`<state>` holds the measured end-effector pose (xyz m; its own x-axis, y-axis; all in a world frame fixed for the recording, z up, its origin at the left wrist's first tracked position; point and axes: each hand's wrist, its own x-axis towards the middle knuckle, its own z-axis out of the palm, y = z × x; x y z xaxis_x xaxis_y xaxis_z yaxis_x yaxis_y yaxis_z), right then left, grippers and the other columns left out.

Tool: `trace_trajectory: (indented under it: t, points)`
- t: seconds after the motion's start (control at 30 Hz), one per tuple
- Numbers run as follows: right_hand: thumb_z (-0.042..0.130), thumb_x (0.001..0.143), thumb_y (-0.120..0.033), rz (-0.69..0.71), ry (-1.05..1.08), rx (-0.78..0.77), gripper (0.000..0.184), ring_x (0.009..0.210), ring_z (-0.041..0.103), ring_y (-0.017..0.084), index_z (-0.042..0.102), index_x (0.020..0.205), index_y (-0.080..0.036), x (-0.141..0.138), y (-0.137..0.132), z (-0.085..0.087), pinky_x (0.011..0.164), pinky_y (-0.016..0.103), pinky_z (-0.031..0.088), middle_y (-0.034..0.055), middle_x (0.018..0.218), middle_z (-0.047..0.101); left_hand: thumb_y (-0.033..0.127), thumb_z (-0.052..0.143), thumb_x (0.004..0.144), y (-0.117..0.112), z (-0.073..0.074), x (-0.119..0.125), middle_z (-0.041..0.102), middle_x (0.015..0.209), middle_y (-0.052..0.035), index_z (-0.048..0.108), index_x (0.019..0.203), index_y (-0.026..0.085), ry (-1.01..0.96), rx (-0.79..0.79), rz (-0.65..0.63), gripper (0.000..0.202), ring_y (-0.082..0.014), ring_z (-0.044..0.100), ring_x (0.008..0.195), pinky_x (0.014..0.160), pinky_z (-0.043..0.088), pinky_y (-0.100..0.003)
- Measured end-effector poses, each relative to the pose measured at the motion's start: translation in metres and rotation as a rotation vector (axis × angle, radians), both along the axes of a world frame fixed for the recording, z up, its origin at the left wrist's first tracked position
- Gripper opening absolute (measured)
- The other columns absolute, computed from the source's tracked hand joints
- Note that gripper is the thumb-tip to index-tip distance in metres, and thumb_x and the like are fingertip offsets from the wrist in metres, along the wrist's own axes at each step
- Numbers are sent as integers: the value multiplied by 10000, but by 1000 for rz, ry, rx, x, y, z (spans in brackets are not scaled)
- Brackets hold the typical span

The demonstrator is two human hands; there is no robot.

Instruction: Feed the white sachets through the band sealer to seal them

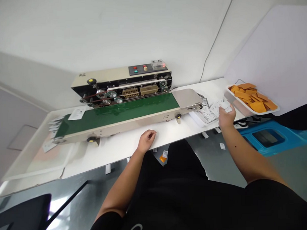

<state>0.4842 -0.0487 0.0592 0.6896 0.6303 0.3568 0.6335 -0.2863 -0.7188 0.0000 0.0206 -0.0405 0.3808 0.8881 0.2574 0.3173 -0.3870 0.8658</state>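
My left hand (pixel 147 141) rests at the table's front edge, below the conveyor, its fingers curled in with nothing visible in them. At the right, my right hand (pixel 227 116) is closed on a white printed packet (pixel 220 107), thumb on top. Under and beside that hand lies a heap of similar printed packets (pixel 206 116) in a white tray, partly hidden. Left of the heap stands a band sealing machine (pixel 122 83) with a green conveyor belt (pixel 128 109) and a metal end plate (pixel 186 97). One white packet (pixel 77 113) lies flat on the belt's left end.
A white bin (pixel 263 113) of orange pieces (pixel 253 98) stands on the right. Past the belt's left end, several packets (pixel 55 126) lie in a large white tray (pixel 32 173). A blue plastic stool (pixel 277 134) is below right. Packets (pixel 222 146) lie on the floor.
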Motion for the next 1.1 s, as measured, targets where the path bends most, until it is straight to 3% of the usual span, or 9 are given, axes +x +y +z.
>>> trace_trajectory:
  t: [0.1,0.17,0.27,0.33,0.43,0.53,0.63,0.9,1.1]
  points:
    - [447,1040,-458,-20,124,312,752,1354,674,286,383,1696,-94,-53,-7,-9,1127,481,586,243,1475,607,451,668,1002,-2,2,0,761,1017,-92,766,1069,209,-32,-26,-16,269,-203,700,911,893,576,-357]
    - [547,1010,-500,114,109,376,718,1378,660,314,493,1645,-169,-98,-14,-19,1148,550,578,200,1468,627,472,704,986,-3,4,0,754,1079,-110,744,1154,205,-75,-61,-61,318,-215,714,973,929,586,-372]
    - [686,957,-419,691,37,361,489,1381,654,330,719,1418,-260,-167,-16,-36,1198,572,554,142,1402,686,485,824,900,-3,11,3,698,1346,-178,631,1406,216,-154,-100,-181,605,-264,716,1173,1020,593,-415]
    - [667,979,-359,1037,48,324,379,1360,668,304,764,1338,-286,-206,-5,-48,1210,536,555,115,1411,688,489,901,827,-2,16,6,609,1516,-218,501,1558,240,-208,-102,-243,870,-311,671,1325,1080,583,-446]
    - [624,1012,-358,1250,136,229,379,1333,682,268,738,1362,-270,-241,23,-68,1205,487,558,109,1418,684,490,903,828,5,18,7,598,1550,-219,446,1613,253,-204,-63,-220,938,-337,623,1414,1145,551,-476]
    - [655,999,-382,1261,256,100,520,1313,691,252,625,1503,-258,-254,46,-89,1178,466,566,110,1394,695,429,821,916,14,11,3,713,1403,-173,643,1429,240,-42,15,-155,575,-317,672,1327,1165,524,-493]
    - [693,980,-365,1246,297,34,591,1311,683,244,561,1550,-283,-255,54,-104,1183,476,542,87,1381,697,363,790,933,20,2,-1,768,1281,-149,700,1315,220,23,46,-113,418,-299,728,1208,1102,560,-470]
    - [789,900,-350,993,145,55,385,1189,682,289,706,1265,-262,-251,54,-114,1137,525,550,93,1212,727,342,728,979,13,-8,-3,763,1328,-129,525,1571,272,85,175,-46,629,-274,745,1234,1117,578,-461]
    - [731,968,-410,1033,174,65,330,1209,699,269,701,1265,-269,-248,52,-117,1119,487,572,89,1256,720,340,747,965,15,-10,-3,773,1312,-136,466,1622,268,98,214,-44,718,-290,742,1232,1124,569,-483]
